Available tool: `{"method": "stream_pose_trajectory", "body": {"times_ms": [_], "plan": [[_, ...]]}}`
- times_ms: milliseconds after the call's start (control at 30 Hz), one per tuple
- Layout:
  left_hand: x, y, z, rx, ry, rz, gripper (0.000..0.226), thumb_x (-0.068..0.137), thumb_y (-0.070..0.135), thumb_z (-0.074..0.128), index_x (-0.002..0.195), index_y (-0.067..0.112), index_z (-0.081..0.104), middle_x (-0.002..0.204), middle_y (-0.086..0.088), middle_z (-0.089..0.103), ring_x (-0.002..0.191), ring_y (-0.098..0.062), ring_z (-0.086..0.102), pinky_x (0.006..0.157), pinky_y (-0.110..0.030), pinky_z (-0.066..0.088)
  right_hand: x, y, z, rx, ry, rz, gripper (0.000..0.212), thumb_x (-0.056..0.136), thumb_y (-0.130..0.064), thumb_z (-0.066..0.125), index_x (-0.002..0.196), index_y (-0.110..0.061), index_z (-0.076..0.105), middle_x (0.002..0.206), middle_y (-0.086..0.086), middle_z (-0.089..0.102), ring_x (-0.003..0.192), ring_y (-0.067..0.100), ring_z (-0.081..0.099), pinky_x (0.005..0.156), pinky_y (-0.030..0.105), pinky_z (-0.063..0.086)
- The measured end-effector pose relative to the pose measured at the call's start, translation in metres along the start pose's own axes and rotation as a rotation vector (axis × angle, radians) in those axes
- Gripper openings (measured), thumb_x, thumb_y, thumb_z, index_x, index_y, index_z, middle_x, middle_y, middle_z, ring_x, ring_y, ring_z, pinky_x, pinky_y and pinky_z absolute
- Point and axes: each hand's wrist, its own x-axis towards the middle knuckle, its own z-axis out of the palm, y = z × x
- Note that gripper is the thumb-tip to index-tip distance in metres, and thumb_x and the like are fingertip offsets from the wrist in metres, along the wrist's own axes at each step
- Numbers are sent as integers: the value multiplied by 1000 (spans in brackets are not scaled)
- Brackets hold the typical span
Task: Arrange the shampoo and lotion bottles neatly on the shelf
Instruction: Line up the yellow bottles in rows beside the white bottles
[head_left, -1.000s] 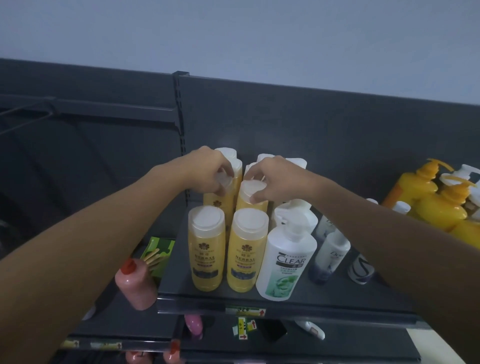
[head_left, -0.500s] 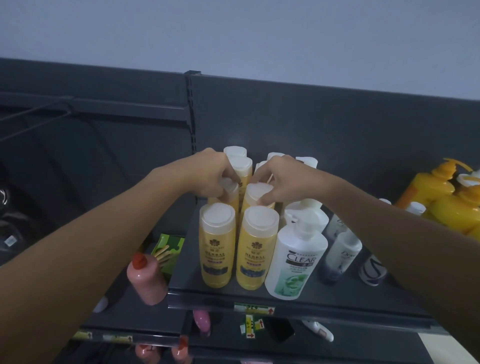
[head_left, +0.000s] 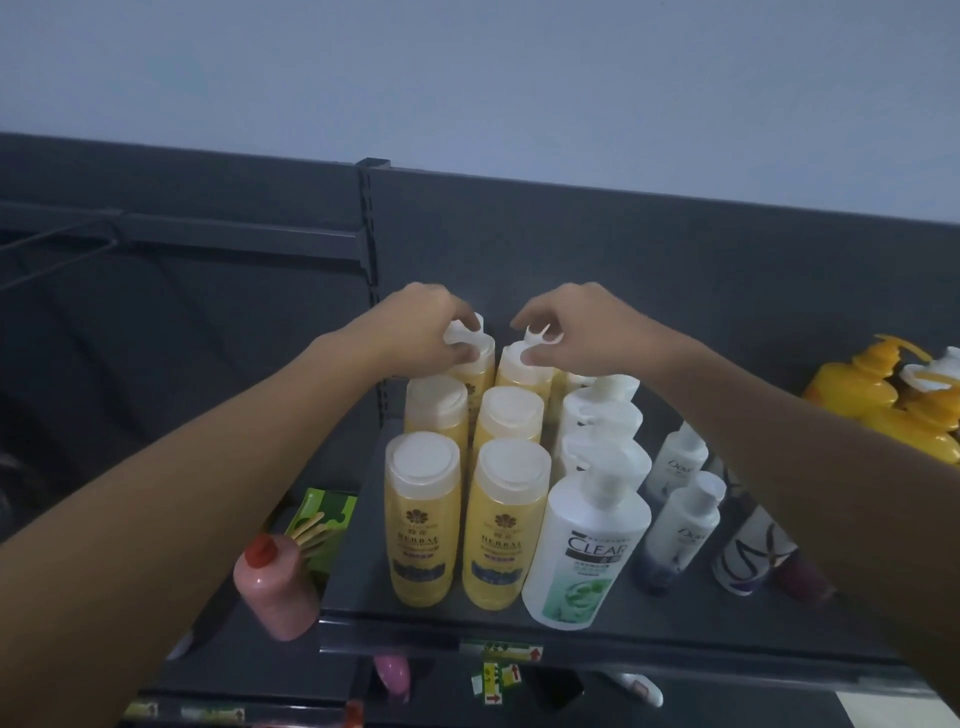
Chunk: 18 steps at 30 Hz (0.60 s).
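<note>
Two rows of yellow Herbal bottles (head_left: 422, 519) with white caps stand on the dark shelf (head_left: 649, 631). My left hand (head_left: 421, 332) grips the cap of the rear bottle of the left row (head_left: 475, 364). My right hand (head_left: 576, 322) pinches the cap of the rear bottle of the right row (head_left: 522, 366). Right of them runs a row of white pump bottles, fronted by a Clear bottle (head_left: 587, 551). Two small Dove bottles (head_left: 680, 530) stand further right.
Orange pump bottles (head_left: 872, 395) crowd the far right of the shelf. A black-and-white bottle (head_left: 748, 556) leans by my right forearm. On the lower shelf to the left stand a pink bottle with a red cap (head_left: 275, 592) and a green packet (head_left: 322, 519).
Both hands have moved from the middle yellow bottles back to the rear pair and now hold their caps. The view has shifted slightly.
</note>
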Motion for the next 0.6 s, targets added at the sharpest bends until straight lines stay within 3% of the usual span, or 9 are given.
{"method": "stream_pose_trajectory", "body": {"times_ms": [133,433,533,600], "plan": [[27,1,12,30,-95,12,49,87,45,70,132,28,64,128,1,64,107,-22,61,82,-36,54,17,12,10,-109,-31,19,53,92,-30,74,142,-23,59,138,-3,64,120,19,62,88,26,46],[51,0,21,97,-88,40,48,82,40,79,127,29,67,107,6,51,97,-20,57,69,-30,42,37,24,26,-195,-143,-34,60,90,-25,77,146,-20,56,140,0,62,135,24,46,92,29,40],[51,-1,20,88,-111,44,46,82,35,79,126,29,66,113,5,55,103,-22,58,71,-31,46,38,26,26,-209,-157,-42,61,91,-25,75,147,-20,54,138,1,61,136,24,39,89,30,37],[50,-4,19,79,-127,51,47,81,34,79,126,30,65,118,4,60,106,-23,59,76,-33,50,38,25,25,-204,-153,-54,59,90,-27,76,145,-19,57,135,-1,63,132,22,43,86,29,36]]}}
